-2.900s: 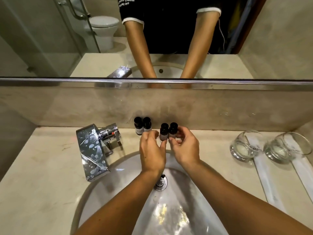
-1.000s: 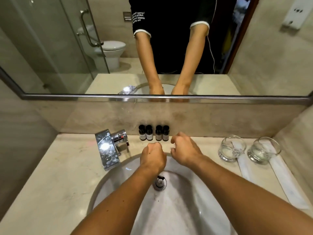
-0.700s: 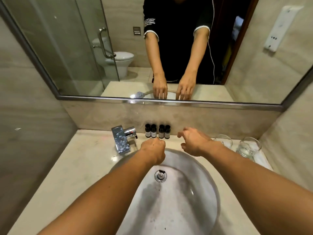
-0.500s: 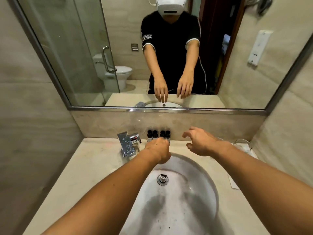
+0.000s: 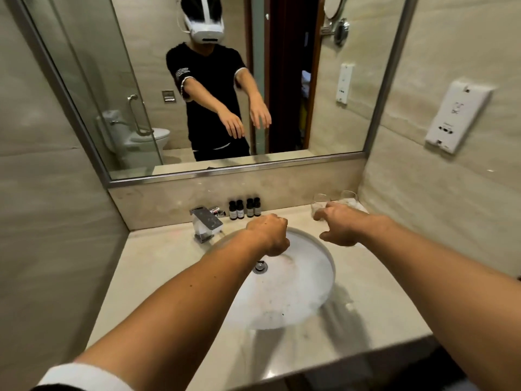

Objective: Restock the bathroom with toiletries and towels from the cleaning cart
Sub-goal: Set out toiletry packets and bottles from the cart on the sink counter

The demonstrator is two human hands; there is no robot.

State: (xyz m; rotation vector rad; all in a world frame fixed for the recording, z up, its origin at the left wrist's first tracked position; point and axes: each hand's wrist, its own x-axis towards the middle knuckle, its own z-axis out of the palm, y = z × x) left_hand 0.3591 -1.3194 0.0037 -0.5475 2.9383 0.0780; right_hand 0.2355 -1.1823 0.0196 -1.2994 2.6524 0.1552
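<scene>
A beige stone counter [image 5: 158,266] with a sunken white basin [image 5: 296,300] runs under a wide mirror [image 5: 282,80]. Over the basin's far rim the left hand [image 5: 269,234] hangs with fingers curled under, holding nothing; the right hand [image 5: 342,225], loosely curled and also bare, hovers just in front of two glasses [image 5: 320,200] at the counter's back right. Four dark bottles [image 5: 244,208] stand upright in a row against the backsplash, beyond the left hand and apart from it, with the chrome tap [image 5: 205,224] just to their left. A white wall panel [image 5: 456,119] hangs on the right wall.
</scene>
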